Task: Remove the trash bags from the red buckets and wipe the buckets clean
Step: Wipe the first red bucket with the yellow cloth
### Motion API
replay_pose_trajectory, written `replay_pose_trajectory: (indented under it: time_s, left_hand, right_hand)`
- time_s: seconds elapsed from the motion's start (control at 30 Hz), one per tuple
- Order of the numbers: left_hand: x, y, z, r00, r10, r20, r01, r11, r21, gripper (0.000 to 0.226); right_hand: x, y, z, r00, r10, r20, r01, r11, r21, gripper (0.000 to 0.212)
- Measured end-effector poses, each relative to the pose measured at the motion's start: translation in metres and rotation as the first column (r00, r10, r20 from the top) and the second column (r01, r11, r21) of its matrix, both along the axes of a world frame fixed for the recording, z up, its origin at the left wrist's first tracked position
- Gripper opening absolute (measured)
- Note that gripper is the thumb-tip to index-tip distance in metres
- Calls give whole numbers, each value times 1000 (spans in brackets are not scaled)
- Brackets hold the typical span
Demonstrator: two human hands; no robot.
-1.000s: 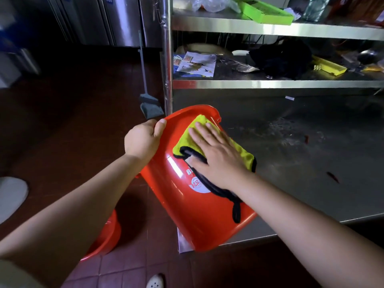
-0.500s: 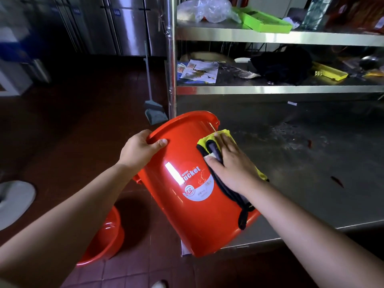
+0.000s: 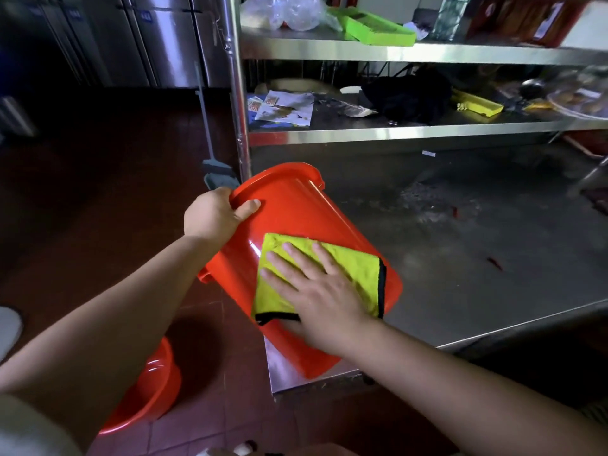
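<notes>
On the tabletop edge, red bucket tipped on its side, rim gripped by left hand. Right hand, fingers flat, pressing yellow cloth; swept from rim down to mid-wall since a second ago. Outside nearly wiped, probably.

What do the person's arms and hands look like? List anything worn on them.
Both forearms are bare up to the frame edge: no sleeves show. The left hand and right hand wear no gloves, and no rings, watch or bracelets are visible. Fingernails look short and unpainted. A pale patch of clothing shows at the bottom left corner.
</notes>
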State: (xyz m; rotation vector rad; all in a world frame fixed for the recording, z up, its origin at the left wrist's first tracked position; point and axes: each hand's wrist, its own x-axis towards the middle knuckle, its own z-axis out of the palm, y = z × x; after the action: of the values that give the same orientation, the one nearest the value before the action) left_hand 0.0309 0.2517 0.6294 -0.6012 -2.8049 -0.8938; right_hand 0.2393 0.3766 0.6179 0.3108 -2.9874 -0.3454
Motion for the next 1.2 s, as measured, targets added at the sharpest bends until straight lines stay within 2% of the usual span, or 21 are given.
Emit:
replay_pose_trajectory:
  time_s: [0.1, 0.17, 0.23, 0.3, 0.37, 0.4, 0.47, 0.53, 0.57, 0.67, 0.8, 0.93, 1.0, 1.13, 1.2]
  left_hand:
    - [1, 8, 3, 1000, -11, -28, 11, 1000, -8, 50]
    - [1, 9, 3, 999, -10, -31, 10, 1000, -8, 50]
    - [2, 6, 1, 999, 2, -46, -2, 1000, -1, 49]
    - [5, 4, -2, 998, 13, -53, -13, 1000, 9, 50]
    - [7, 5, -4, 998, 22, -62, -21, 1000, 17, 51]
    - [8, 6, -3, 998, 29, -63, -28, 1000, 14, 51]
    - [8, 8, 0, 998, 38, -55, -38, 999, 7, 53]
    - [9, 7, 0, 998, 25, -50, -24, 1000, 14, 51]
    - [9, 5, -1, 999, 16, -49, -15, 1000, 24, 49]
    - [9, -1, -4, 1000, 4, -30, -3, 998, 55, 44]
    - [9, 4, 1, 1000, -3, -10, 3, 1000, 19, 49]
    - [10, 19, 12, 1000, -14, -23, 14, 999, -33, 45]
    - [9, 24, 14, 999, -3, -36, 1, 999, -48, 48]
    - [12, 23, 5, 998, 49, -32, -48, 999, 6, 48]
    - [14, 18, -5, 998, 61, -23, -59, 996, 67, 50]
  right_hand:
    - [-5, 27, 6, 992, -120, -31, 112, 977, -181, 75]
    - [-12, 49, 7, 976, -217, -17, 200, 921, -334, 75]
    - [-18, 73, 8, 955, -292, 53, 276, 808, -520, 75]
    - [-19, 94, 8, 931, -334, 151, 340, 636, -692, 68]
    - [-17, 109, 7, 895, -376, 242, 414, 493, -765, 61]
    - [-16, 112, 6, 881, -389, 272, 439, 454, -775, 60]
    - [-14, 111, 4, 880, -404, 249, 425, 435, -794, 51]
    - [-11, 100, 4, 896, -420, 145, 361, 498, -788, 44]
    - [-7, 93, 3, 899, -429, 94, 349, 568, -745, 46]
    - [7, 65, -3, 899, -437, 25, 395, 784, -479, 72]
    - [27, 29, -8, 958, -268, -100, 240, 943, -230, 76]
    - [33, 8, -19, 999, 9, -47, -7, 999, 32, 70]
    - [32, 8, -20, 996, 83, -40, -80, 995, 62, 65]
    - [34, 33, -16, 996, 25, -85, -21, 999, 43, 74]
    - [36, 44, -15, 992, -56, -111, 53, 998, -35, 78]
